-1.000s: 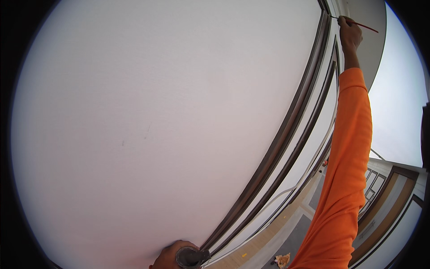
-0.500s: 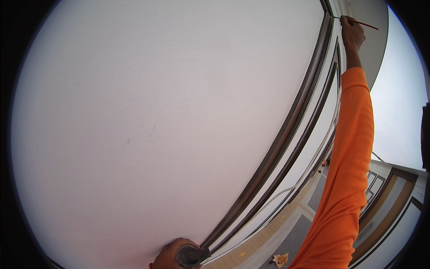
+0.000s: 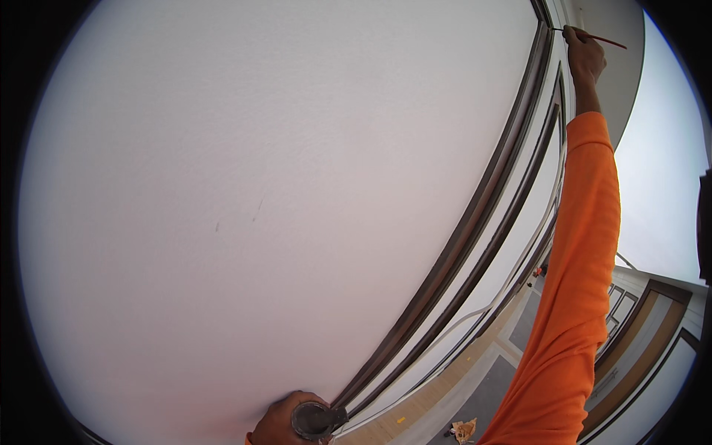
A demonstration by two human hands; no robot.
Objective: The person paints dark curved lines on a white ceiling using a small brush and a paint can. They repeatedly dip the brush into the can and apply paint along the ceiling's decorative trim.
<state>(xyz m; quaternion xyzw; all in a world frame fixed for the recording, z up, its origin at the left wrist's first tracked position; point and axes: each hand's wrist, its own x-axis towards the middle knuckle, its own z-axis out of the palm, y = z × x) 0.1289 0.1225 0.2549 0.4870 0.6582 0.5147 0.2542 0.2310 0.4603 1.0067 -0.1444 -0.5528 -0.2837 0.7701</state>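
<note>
High at the upper right, my right hand point(image 3: 586, 61) pinches a thin paintbrush point(image 3: 612, 43) with a red handle. Its dark tip meets, or nearly meets, the upper corner of the dark brown frame moulding point(image 3: 489, 178) on the white wall panel. Down at the lower edge, my left hand point(image 3: 277, 420) is wrapped round a small round dark container point(image 3: 311, 421), seen from above. The inside looks dark, and I cannot make out what it holds. Something flat and dark juts from its right side, close to the foot of the moulding.
The large white panel point(image 3: 282, 148) fills the left and middle, with two small dark scuffs. More dark mouldings and a pale curved rail run along the wall. Below are a wood-and-grey floor point(image 3: 415, 415) and crumpled brown paper point(image 3: 465, 430). A brown-framed door point(image 3: 638, 341) stands at the right.
The view has shifted very slightly. My left hand and the container sit a touch higher; my right hand and the brush tip stay at the same corner.
</note>
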